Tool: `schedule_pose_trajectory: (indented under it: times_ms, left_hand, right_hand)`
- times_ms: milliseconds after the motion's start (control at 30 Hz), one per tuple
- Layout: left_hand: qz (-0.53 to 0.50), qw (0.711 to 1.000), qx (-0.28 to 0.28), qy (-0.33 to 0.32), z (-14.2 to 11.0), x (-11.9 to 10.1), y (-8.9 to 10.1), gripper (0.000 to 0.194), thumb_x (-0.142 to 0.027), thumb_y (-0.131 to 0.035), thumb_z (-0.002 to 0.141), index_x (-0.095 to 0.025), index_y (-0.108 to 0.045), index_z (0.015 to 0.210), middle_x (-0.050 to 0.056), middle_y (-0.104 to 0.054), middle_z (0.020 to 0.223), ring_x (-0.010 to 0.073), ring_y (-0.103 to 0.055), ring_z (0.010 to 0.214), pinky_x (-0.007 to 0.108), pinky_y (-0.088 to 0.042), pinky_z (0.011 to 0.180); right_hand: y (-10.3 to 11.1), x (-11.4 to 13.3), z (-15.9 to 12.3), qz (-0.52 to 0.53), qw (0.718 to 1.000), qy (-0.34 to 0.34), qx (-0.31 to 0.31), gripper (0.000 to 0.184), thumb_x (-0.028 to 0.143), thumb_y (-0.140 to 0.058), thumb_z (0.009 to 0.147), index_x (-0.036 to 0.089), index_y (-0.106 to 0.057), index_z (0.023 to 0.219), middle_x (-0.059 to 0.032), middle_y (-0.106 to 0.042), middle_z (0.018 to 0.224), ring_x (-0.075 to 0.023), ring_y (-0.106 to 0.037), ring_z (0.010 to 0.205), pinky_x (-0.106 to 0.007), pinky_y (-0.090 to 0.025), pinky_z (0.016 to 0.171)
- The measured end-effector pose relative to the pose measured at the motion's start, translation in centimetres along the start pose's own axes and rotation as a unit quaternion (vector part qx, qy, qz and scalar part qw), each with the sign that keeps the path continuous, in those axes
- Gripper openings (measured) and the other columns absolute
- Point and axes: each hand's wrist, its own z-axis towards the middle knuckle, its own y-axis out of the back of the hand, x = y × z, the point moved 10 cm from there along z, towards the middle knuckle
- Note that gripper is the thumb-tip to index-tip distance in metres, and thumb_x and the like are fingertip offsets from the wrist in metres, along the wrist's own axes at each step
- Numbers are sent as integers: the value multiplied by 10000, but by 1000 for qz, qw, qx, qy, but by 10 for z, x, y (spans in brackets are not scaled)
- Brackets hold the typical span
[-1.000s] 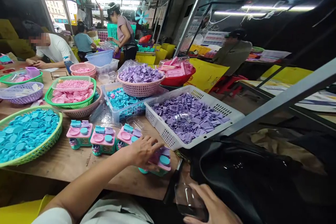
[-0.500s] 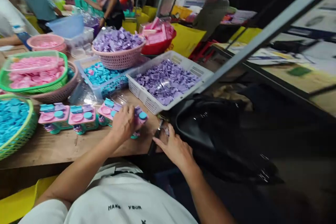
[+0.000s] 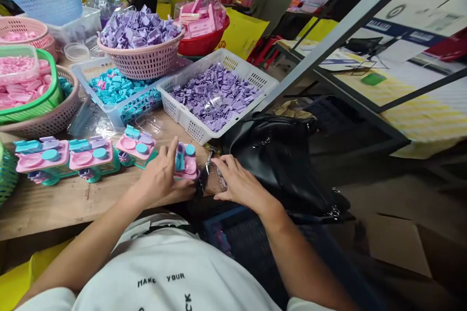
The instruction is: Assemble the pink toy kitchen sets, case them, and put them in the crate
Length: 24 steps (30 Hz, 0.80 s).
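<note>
My left hand [image 3: 158,177] is closed around the near side of a small toy kitchen [image 3: 189,167] with a pink top, a round blue piece and teal parts; the hand hides much of it. Just to its right, my right hand [image 3: 239,182] grips a clear plastic cover [image 3: 216,182], its fingers curled over the far edge. A dark-handled tool [image 3: 205,175] with a metal shaft lies between the hands, partly behind the cover. Three more toy kitchens, among them the leftmost one [image 3: 44,160], stand in a row left of my left hand.
Behind the hands stand a white crate [image 3: 175,109] of purple pieces, a clear bin [image 3: 82,75] of blue pieces and a pink basket [image 3: 126,60] heaped with purple pieces. A black bag [image 3: 277,165] lies right, under a slanting metal post [image 3: 328,48]. Co-workers are behind.
My view has swung right and down. My right hand has brought the clear cover up from the lower right to beside the toy kitchen. My left hand has stayed at that toy, which now sits turned.
</note>
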Motion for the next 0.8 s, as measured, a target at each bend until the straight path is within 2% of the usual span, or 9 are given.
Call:
schedule_pose_trajectory:
  times_ms: [67, 167, 267, 333, 400, 467, 600, 700, 800]
  left_hand:
    - [-90, 996, 0, -11, -5, 7, -11, 1195, -576, -787, 720, -137, -88, 1584, 221, -477, 1327, 383, -555, 1212, 542, -507, 982]
    - [-190, 981, -11, -36, -4, 20, -28, 1327, -641, -836, 611, -180, -74, 1595, 246, -338, 1477, 436, -333, 1434, 618, -362, 1136]
    - [-269, 962, 11, -47, 4, 30, -49, 1383, -629, -860, 581, -181, -40, 1601, 259, -180, 1598, 434, -129, 1527, 616, -220, 1212]
    - [-322, 945, 29, -47, 9, 32, -60, 1381, -595, -864, 598, -180, -9, 1600, 249, -180, 1616, 411, -175, 1526, 596, -220, 1215]
    - [-362, 931, 23, -49, 14, 31, -66, 1369, -565, -867, 602, -170, -11, 1594, 241, -256, 1591, 385, -288, 1490, 575, -255, 1206]
    - [-380, 924, -8, -49, 16, 31, -65, 1342, -552, -878, 573, -148, -83, 1576, 238, -343, 1536, 371, -379, 1433, 559, -295, 1189]
    - [-381, 922, -58, -44, 17, 30, -62, 1227, -495, -898, 509, -122, -263, 1490, 229, -420, 1451, 374, -432, 1363, 535, -342, 1161]
    - [-386, 919, -62, -46, 16, 27, -59, 1151, -436, -896, 479, -164, -328, 1441, 183, -472, 1402, 372, -469, 1311, 532, -369, 1135]
    - [-395, 916, -63, -36, 16, 26, -57, 1036, -445, -871, 504, -161, -389, 1375, 164, -520, 1327, 367, -506, 1255, 528, -408, 1091]
  right_hand:
    - [-1, -2, 0, 51, 998, 22, -23, 962, 241, -885, 568, 224, -378, 1386, -168, -403, 1432, -378, -447, 1362, -537, -463, 1097]
    - [-3, -14, -12, 131, 991, -1, -2, 897, 255, -845, 605, 208, -372, 1366, -148, -474, 1358, -332, -511, 1306, -514, -445, 1117]
    - [22, -15, -29, 184, 983, -19, -11, 873, 336, -817, 651, 236, -371, 1395, -114, -479, 1310, -308, -546, 1255, -482, -498, 1062]
    - [55, 2, -31, 202, 977, 13, -61, 937, 375, -806, 678, 259, -313, 1466, -120, -392, 1380, -312, -494, 1313, -466, -495, 1070]
    - [83, 28, -21, 184, 976, 47, -107, 991, 376, -815, 676, 270, -284, 1506, -119, -329, 1391, -318, -450, 1344, -462, -470, 1100]
    - [93, 55, -1, 137, 981, 66, -119, 989, 346, -823, 671, 284, -308, 1513, -107, -315, 1352, -317, -431, 1338, -470, -431, 1137]
    - [76, 87, 40, 48, 993, 81, -75, 955, 297, -809, 685, 326, -341, 1517, -93, -319, 1279, -325, -421, 1294, -526, -401, 1148]
    - [60, 91, 52, 8, 997, 74, -30, 986, 300, -816, 666, 340, -334, 1525, -99, -327, 1258, -353, -421, 1263, -569, -437, 1102]
    - [54, 85, 53, 3, 999, 52, 3, 987, 288, -804, 664, 339, -329, 1528, -98, -331, 1256, -356, -424, 1264, -564, -470, 1076]
